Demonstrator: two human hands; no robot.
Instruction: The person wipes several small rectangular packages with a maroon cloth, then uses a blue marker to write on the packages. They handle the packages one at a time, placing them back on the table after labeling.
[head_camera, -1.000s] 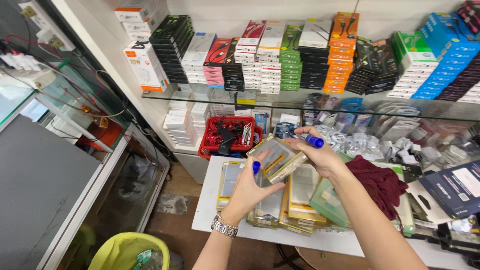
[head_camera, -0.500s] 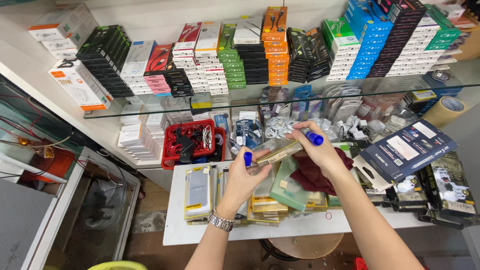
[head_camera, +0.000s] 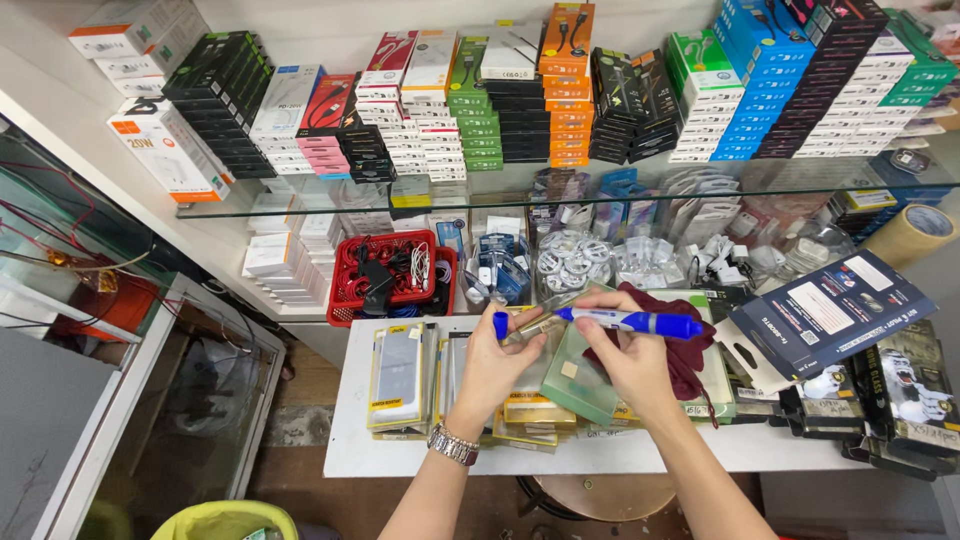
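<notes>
My left hand (head_camera: 492, 368), a metal watch on its wrist, grips a clear flat phone-case pack (head_camera: 536, 327) by its edge and pinches a small blue marker cap (head_camera: 500, 325). My right hand (head_camera: 636, 368) holds an uncapped blue marker (head_camera: 632, 322) level. Its tip points left and sits at the pack's edge. A greenish clear pack (head_camera: 578, 378) lies under my right fingers. Both hands hover over stacks of phone-case packs (head_camera: 400, 375) on a white table (head_camera: 600, 452).
A red basket of cables (head_camera: 392, 275) stands behind the table, and a maroon cloth (head_camera: 690, 360) lies right of my hands. Stacked boxes (head_camera: 570, 90) fill a glass shelf above. Dark packs (head_camera: 825, 315), a tape roll (head_camera: 915, 232), a yellow-green bin (head_camera: 225, 520) and a round stool (head_camera: 600, 495) are also in view.
The marker has swung from pointing up to lying level, its tip brought to the pack. Both hands have dropped slightly toward the table. The view has shifted sideways along the shelves.
</notes>
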